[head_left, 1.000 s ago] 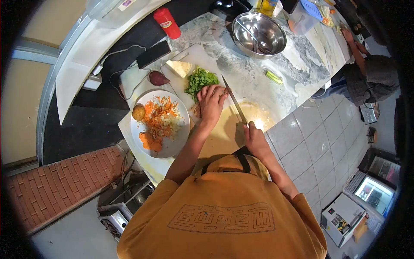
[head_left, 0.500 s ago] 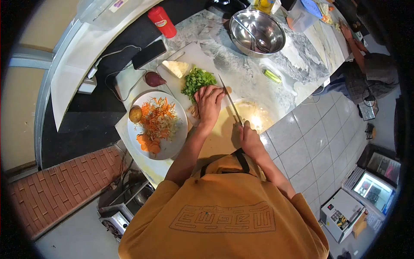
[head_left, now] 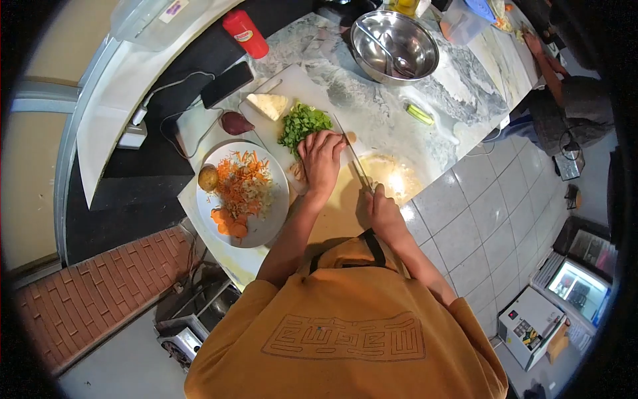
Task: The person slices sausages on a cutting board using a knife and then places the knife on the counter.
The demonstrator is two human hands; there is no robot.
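My right hand [head_left: 384, 211] is wrapped round the handle of a long knife [head_left: 351, 151], its blade pointing away from me beside my left fingertips. My left hand [head_left: 321, 163] rests with bent fingers on the white cutting board [head_left: 304, 80], over something brownish that it mostly hides. Chopped green leaves [head_left: 304, 126] lie just beyond that hand, with a pale wedge of vegetable [head_left: 268, 105] behind them. A small brown round piece [head_left: 351, 137] lies right of the blade. To the left, a white plate [head_left: 269, 229] holds shredded carrot [head_left: 242, 176], orange slices and a brown potato [head_left: 208, 177].
A purple onion-like bulb [head_left: 235, 123], a phone [head_left: 226, 84] with a cable and a red bottle [head_left: 245, 33] stand at the back left. A steel bowl [head_left: 425, 61] with utensils and green stalks [head_left: 420, 114] are farther right. Another person's arm [head_left: 549, 74] shows at top right.
The knife has moved left, from apart from my left fingers to right beside them, and my right hand moved with it. The view has shifted slightly. The small round piece now shows right of the blade.
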